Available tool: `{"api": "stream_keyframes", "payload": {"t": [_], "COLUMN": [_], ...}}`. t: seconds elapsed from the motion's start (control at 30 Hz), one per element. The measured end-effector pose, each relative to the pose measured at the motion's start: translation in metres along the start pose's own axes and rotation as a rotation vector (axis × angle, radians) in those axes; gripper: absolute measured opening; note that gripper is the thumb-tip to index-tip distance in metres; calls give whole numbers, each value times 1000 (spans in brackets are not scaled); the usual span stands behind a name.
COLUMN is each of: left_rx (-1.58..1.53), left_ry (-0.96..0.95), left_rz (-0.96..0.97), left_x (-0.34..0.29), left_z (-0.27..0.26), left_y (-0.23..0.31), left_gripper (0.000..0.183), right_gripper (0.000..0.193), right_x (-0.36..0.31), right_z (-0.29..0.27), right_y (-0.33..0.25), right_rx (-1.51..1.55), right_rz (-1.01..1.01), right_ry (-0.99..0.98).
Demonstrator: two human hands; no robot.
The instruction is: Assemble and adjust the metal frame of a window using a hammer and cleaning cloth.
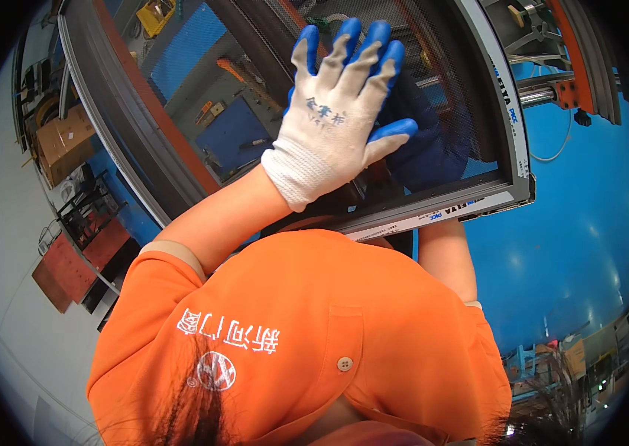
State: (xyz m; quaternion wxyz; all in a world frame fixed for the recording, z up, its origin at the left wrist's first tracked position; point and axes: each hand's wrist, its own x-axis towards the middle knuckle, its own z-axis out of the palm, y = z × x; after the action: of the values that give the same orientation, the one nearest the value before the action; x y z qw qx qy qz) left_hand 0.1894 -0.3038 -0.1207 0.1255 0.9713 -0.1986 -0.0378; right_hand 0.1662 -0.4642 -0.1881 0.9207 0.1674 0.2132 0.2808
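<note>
My left hand (340, 111), in a white knit glove with blue-coated fingertips, lies palm down with its fingers spread on a dark mesh panel (459, 93). Nothing is in its grasp. Around the mesh runs a dark grey window frame (504, 186), with white printed film along its outer faces. The frame's near edge sits close against my body. My right forearm (448, 249) passes beneath that edge at the near right corner. Past the edge, the frame and dark mesh hide my right hand, so its fingers cannot be made out.
An orange-and-black machine part (574, 82) with a metal rod stands beyond the frame's right side. Through the mesh show a blue work surface (232, 137) and several tools. Cardboard boxes (65, 141) and a red-brown panel (69, 271) are at the left. The floor at right is blue.
</note>
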Motion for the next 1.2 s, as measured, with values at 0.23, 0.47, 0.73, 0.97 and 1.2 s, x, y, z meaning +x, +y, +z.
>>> {"api": "stream_keyframes", "payload": {"t": [0.23, 0.47, 0.73, 0.97, 1.2], "left_rx": [65, 37, 6, -75, -186], "left_ry": [-82, -85, -76, -39, -220], "left_rz": [-22, 20, 15, 44, 491], "left_x": [3, -2, -3, -4, -17], "left_z": [-4, -1, -1, -6, -4], "left_y": [6, 7, 6, 9, 4], "left_gripper": [84, 85, 84, 77, 69], "right_gripper": [83, 87, 87, 82, 73], "right_x": [-6, 13, -4, -14, -27], "right_z": [-9, -42, -26, -4, -162], "right_y": [-2, -4, -7, -3, -86], "right_rx": [-189, 40, -217, -169, -163], "right_rz": [25, 107, 94, -90, 20], "right_ry": [-43, -446, -258, 591, -242]}}
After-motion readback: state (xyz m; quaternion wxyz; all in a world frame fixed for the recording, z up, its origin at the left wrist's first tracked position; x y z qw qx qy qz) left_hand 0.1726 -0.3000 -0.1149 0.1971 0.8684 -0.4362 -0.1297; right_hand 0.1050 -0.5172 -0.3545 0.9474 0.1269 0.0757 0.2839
